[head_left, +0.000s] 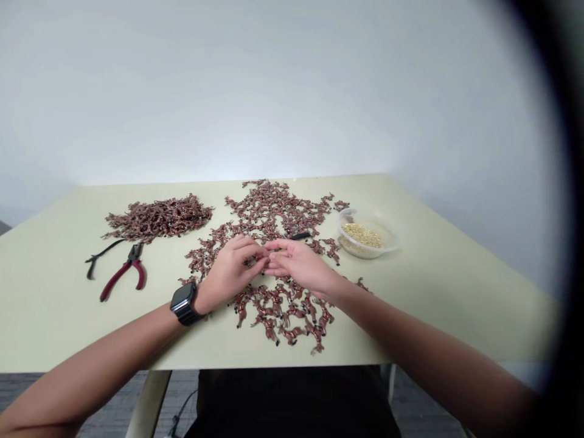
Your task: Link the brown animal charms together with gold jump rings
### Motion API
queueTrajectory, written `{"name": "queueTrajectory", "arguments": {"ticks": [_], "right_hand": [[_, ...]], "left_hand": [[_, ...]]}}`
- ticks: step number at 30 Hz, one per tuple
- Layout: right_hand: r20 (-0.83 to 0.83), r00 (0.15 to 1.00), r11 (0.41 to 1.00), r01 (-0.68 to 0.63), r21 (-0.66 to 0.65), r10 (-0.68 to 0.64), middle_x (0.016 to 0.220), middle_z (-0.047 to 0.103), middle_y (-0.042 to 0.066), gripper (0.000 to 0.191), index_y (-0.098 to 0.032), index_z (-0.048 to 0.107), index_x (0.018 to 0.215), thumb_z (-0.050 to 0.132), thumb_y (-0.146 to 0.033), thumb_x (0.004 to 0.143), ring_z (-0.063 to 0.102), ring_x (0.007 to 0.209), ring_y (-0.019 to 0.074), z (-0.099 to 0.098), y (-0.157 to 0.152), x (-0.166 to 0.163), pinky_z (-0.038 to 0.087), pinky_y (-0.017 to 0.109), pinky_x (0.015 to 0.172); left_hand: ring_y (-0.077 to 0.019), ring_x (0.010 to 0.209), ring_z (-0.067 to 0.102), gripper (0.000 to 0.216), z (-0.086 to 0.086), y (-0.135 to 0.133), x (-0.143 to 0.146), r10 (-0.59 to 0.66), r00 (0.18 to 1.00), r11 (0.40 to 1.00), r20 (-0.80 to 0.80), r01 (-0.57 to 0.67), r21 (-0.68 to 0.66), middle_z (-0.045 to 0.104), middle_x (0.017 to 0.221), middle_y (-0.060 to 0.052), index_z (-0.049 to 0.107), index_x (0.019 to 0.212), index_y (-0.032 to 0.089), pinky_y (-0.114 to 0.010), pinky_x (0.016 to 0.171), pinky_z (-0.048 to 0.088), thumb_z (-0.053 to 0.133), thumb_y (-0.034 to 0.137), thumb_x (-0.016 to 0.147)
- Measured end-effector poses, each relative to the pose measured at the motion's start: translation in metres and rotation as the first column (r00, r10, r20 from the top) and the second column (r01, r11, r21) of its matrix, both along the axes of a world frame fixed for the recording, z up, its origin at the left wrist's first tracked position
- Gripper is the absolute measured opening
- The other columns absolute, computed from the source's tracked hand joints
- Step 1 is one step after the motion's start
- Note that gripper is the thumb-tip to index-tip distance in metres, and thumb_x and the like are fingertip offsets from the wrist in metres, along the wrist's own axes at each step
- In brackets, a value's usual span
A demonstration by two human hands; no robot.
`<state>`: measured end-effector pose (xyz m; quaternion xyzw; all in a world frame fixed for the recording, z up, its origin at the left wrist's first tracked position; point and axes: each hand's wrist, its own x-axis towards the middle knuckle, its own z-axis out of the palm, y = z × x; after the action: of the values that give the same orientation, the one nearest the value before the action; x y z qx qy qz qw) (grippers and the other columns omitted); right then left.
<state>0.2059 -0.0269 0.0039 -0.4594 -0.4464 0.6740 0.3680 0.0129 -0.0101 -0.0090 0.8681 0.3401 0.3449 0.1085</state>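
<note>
My left hand (pixel 237 264), with a black watch (pixel 185 302) on its wrist, is closed in a pinch. Its fingertips meet those of my right hand (pixel 303 267), whose fingers are bent and pressed together. Whatever lies between the fingertips is hidden or too small to make out. Beneath and around both hands spread many small brown animal-shaped figures (pixel 292 334), some with dark feet. Just beyond my right hand, a dark slender object (pixel 300 235) shows among the figures; its kind is unclear.
A dense heap of similar brown figures (pixel 159 219) lies at the back left of the pale table (pixel 456 292). Red-handled pliers (pixel 128 271) and a thin black tool (pixel 103 255) lie nearer. To the right stands a clear round tub (pixel 349 248) with small gold-coloured pieces (pixel 362 235).
</note>
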Motion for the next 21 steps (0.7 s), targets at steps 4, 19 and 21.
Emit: {"name": "queueTrajectory", "arguments": {"ticks": [4,19,21], "right_hand": [[0.001,0.999,0.998,-0.042,0.043,0.042,0.105,0.075,0.009,0.025,-0.017,0.062,0.122,0.056,-0.010,0.099,0.076,0.097,0.0173,-0.004,0.001,0.003,0.061,0.034,0.098],[-0.040,0.987,0.985,-0.150,0.089,0.154,0.093,0.078,0.013,0.010,-0.012,0.071,0.095,0.067,-0.021,0.095,0.078,0.082,0.0186,-0.015,0.014,0.018,0.065,0.033,0.082],[-0.024,0.990,0.986,-0.136,0.091,0.139,0.090,0.078,0.013,0.010,-0.012,0.071,0.091,0.066,-0.019,0.095,0.077,0.079,0.0180,-0.015,0.014,0.017,0.066,0.032,0.079]], "left_hand": [[-0.0214,0.091,0.063,0.011,0.001,-0.002,0.000,-0.002,1.000,1.000,-0.027,0.003,0.015,0.072,0.099,-0.007,0.072,0.101,0.023,-0.038,0.080,0.051,0.062,0.026,0.096],[-0.0197,0.090,0.066,0.014,0.005,-0.002,-0.003,-0.023,0.996,0.997,0.090,0.029,-0.067,0.072,0.099,-0.007,0.074,0.101,0.024,-0.037,0.080,0.055,0.061,0.028,0.098],[-0.0201,0.090,0.066,0.015,0.003,-0.001,0.000,-0.020,0.994,0.997,0.107,0.029,-0.078,0.073,0.099,-0.007,0.075,0.100,0.024,-0.037,0.080,0.056,0.061,0.029,0.098]]}}
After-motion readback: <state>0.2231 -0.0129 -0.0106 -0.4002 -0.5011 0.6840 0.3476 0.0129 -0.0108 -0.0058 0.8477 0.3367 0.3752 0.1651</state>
